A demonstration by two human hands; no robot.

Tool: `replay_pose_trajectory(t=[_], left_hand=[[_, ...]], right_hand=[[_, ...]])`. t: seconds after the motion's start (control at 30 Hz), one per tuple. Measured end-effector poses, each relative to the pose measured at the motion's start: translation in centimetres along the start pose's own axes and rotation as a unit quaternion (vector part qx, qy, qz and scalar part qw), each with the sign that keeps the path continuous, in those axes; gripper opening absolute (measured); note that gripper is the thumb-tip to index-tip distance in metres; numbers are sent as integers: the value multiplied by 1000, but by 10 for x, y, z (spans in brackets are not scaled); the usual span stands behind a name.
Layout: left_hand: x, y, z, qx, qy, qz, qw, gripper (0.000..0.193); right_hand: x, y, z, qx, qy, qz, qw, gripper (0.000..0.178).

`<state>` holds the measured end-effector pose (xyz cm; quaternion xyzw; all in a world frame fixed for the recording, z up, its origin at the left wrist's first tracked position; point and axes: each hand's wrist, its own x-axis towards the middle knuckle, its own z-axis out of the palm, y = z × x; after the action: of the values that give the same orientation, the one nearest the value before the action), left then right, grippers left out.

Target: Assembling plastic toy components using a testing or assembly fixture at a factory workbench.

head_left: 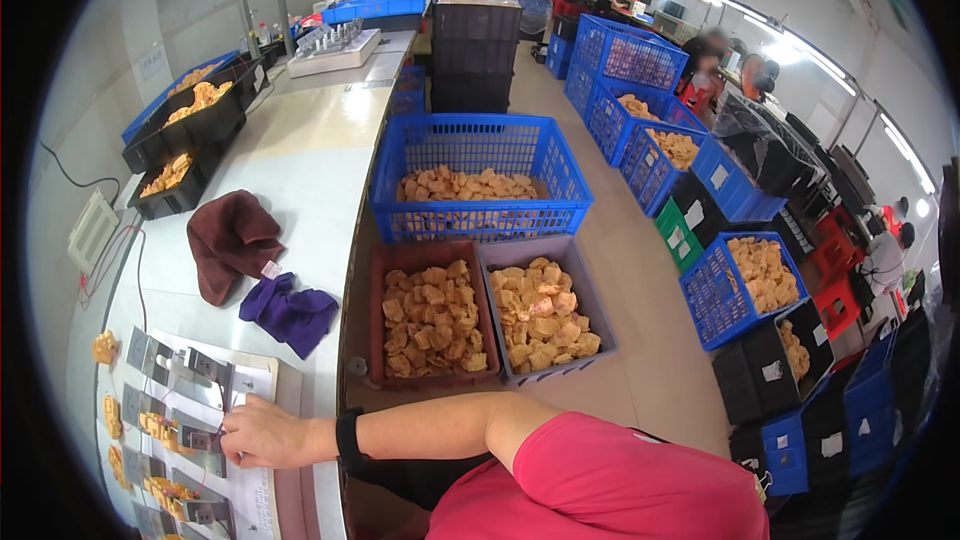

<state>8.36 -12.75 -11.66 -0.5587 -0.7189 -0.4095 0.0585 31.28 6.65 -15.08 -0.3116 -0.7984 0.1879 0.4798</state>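
My right hand (265,432), with a black band on its wrist, reaches left across the workbench (300,390). Its fingers are curled together at the front of a grey metal fixture (205,448); what they grip, if anything, is hidden. Several such fixtures stand in a row on a white base (255,380) with thin red wires. Small yellow-orange parts (160,428) sit in some of them, and loose orange parts (112,417) lie behind along the wall side. My left hand is out of the picture.
A purple cloth (290,313) and a brown cloth (235,240) lie farther along the bench, before black trays (200,125) of orange parts. Beside the bench stand a red-brown bin (375,290), a grey bin (545,372) and a blue crate (480,125), all holding parts. More crates (710,310) line the right.
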Motion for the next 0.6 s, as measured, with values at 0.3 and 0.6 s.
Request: replay_pose_trajectory(t=[0.3,0.6], left_hand=[[0,-1,0,-8,2,-12,1000,41],[-1,0,0,-11,7,3,1000,44]], right_hand=[[-2,-1,0,-24,25,-31,999,7],[-5,-6,-7,-21,22,-26,999,7]])
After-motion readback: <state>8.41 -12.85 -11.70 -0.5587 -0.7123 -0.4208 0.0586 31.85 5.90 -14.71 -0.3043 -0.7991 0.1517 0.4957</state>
